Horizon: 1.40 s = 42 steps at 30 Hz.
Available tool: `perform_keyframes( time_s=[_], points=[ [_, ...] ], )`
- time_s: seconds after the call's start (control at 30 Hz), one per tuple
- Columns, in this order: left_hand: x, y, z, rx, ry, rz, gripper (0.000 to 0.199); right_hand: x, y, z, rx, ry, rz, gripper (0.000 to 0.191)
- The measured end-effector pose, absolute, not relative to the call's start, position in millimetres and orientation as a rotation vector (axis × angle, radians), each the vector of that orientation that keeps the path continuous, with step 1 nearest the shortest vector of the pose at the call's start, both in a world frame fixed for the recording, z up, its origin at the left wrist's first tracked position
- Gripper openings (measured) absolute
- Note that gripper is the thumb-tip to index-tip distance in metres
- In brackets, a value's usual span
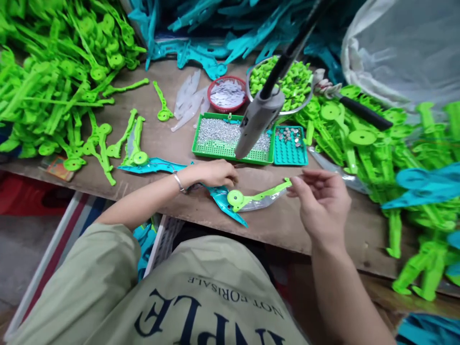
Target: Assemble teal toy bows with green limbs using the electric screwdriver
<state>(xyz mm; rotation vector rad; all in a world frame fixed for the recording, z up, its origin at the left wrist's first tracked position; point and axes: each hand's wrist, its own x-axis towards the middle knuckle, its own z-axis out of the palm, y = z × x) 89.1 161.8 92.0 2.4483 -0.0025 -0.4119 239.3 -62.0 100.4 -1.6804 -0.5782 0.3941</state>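
A long blue bow-shaped plastic part (223,201) lies near the table's front edge. My left hand (215,173) rests over its middle, fingers curled down onto it and hiding that stretch. At its right end sits a green plastic arm (257,195) with a round disc, and a clear plastic blade (264,203) runs along the arm. The far tip of this arm is between the thumb and fingers of my right hand (321,203). Another green arm (138,143) with a disc and clear blade stands at the blue part's left end.
Behind my hands are a green tray (233,159) of small metal pieces and a teal tray (291,158) with a few round ones. A grey-tipped tool (260,117) hangs over them. Green parts pile up left (46,86) and right (362,139). A red basket (227,109) stands behind.
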Motion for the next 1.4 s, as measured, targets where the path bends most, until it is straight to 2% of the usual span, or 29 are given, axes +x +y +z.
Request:
perform_keyframes(
  time_s=[0.07, 0.2, 0.3, 0.43, 0.5, 0.67, 0.87, 1.13, 1.4],
  points=[
    [67.1, 159.8, 104.8, 2.618, 0.173, -0.14, 0.024, 240.2, -39.1, 107.7, -1.633, -0.706, 0.375, 0.038],
    [18.7, 132.4, 118.2, 2.647, 0.422, 0.647, 0.018, 237.6, -1.7, 110.7, -1.549, -0.861, 0.409, 0.054],
    [-6.3, 93.7, 108.8, 2.592, 0.343, 0.937, 0.019, 230.2, 2.3, 105.3, -1.546, -0.887, 0.425, 0.044],
    [-13.8, 50.5, 80.4, 2.608, 0.324, 0.874, 0.015, 212.7, -23.9, 96.7, -1.705, -1.255, 0.457, 0.019],
    [-9.3, 39.9, 67.1, 2.61, 0.367, 0.83, 0.013, 202.3, -37.8, 92.2, -1.785, -1.498, 0.433, 0.019],
    [5.1, 31.2, 48.5, 2.623, 0.426, 0.724, 0.026, 183.6, -49.0, 79.1, -1.926, -1.706, 0.277, 0.016],
    [9.8, 25.4, 37.8, 2.661, 0.507, 0.713, 0.024, 177.4, -49.9, 76.6, -2.012, -1.813, 0.207, 0.016],
    [11.4, 22.6, 31.7, 2.627, 0.533, 0.799, 0.019, 187.6, -50.8, 79.4, -1.977, -1.681, 0.276, 0.017],
    [12.0, 17.9, 29.0, 2.565, 0.581, 0.867, 0.021, 182.4, -50.4, 78.4, -2.051, -1.813, 0.335, 0.015]
  ],
)
